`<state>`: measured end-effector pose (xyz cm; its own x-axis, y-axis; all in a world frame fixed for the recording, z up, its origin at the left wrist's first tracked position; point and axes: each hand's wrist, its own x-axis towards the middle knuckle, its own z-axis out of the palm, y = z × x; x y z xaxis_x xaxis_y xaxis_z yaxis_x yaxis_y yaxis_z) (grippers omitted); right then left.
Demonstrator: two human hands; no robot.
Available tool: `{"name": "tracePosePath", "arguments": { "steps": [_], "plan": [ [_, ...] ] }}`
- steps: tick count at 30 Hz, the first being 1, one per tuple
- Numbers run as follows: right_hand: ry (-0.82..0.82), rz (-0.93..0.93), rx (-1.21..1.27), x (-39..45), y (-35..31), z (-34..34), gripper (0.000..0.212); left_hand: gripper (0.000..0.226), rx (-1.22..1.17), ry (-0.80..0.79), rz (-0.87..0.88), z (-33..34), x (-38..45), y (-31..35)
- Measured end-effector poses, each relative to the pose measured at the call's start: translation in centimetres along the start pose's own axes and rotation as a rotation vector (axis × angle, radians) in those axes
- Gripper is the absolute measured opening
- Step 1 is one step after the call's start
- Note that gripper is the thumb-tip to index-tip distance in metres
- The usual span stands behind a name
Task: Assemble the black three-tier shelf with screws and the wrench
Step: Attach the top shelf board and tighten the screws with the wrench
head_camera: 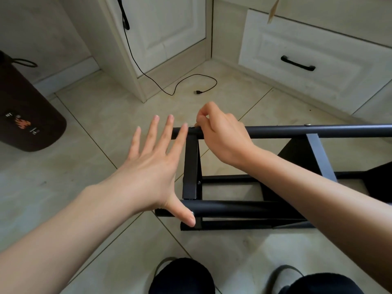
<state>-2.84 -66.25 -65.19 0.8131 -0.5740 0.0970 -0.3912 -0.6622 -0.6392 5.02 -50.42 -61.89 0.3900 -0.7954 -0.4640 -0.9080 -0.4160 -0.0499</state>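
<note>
Black metal tube-frame shelf (265, 206) lies on its side on the beige tiled floor (106, 115); my left hand (152, 164) is spread flat, fingertip on the top tube, while my right hand (220, 132) pinches a small silver screw (192, 126) there

One black shelf frame (275, 132) at three o'clock, two hands, two visible screws, one cable (169, 85) at twelve, one brown bag (25, 115) at nine

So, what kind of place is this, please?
Probably a room in a home, perhaps a kitchen: a tiled floor, white panelled cabinets with a black drawer handle, and a loose black cable lying on the tiles.
</note>
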Motion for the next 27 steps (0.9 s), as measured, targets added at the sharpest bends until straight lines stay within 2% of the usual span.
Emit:
{"name": "tracePosePath", "arguments": {
  "steps": [6,19,27],
  "plan": [
    [0.023,-0.035,0.013,-0.6,0.0,0.4,0.012,0.167,0.008,-0.104,0.034,0.0,0.8,0.4],
    [0.004,-0.002,0.059,-0.8,-0.6,0.0,0.012,0.16,0.046,-0.045,0.13,0.3,1.3,0.1],
    [0.011,0.002,0.069,-1.3,-0.9,0.3,0.013,0.153,-0.043,-0.055,0.168,1.1,1.2,0.4]
  ]
}}
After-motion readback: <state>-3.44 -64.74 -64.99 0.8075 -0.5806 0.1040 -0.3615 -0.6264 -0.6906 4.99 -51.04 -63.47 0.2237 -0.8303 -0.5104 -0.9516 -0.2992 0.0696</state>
